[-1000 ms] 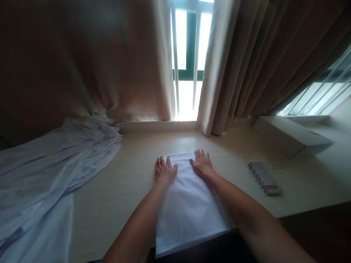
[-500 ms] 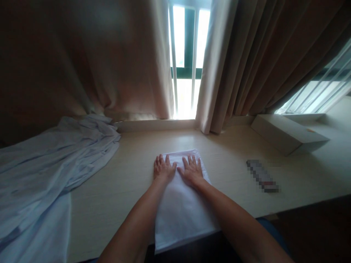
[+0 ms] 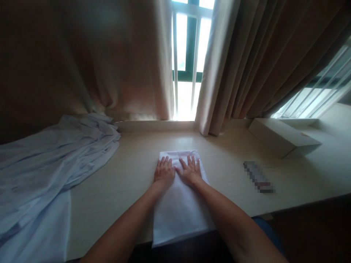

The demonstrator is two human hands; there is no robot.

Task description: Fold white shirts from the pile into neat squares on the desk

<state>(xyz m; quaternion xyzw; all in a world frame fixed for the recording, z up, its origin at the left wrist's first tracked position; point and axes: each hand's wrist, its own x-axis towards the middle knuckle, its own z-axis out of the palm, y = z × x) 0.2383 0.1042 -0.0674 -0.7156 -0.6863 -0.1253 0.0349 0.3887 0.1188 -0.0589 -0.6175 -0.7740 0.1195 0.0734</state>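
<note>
1. Left hand (image 3: 163,171), head view (only view): palm down, fingers slightly fanned, on L side of the white cloth (image 3: 181,212). Risk: uneven push vs. R hand could skew it.
2. Right hand (image 3: 190,171), same view: palm down, fingers spread wide, on cloth's far R part. Thumbs nearly meet; can't tell if touching. Risk: squeezing inward might ruck up a ridge btwn them.
3. Cloth lies on tabletop (image 3: 115,197) under both hands, near end at tabletop's front edge, poss. slightly over. Risk: both hands are on the far half, so near end looks unpinned; a tug bodyward might slide it off.
4. Cloth's far R corner looks a bit rumpled. Risk: pressing there could set a crease.
5. Around cloth: crumpled fabric (image 3: 82,146) well L, pixelated item (image 3: 259,177) to R, box (image 3: 282,137) farther R & back. Risk: low, unless R arm swings wide & bumps the item.
</note>
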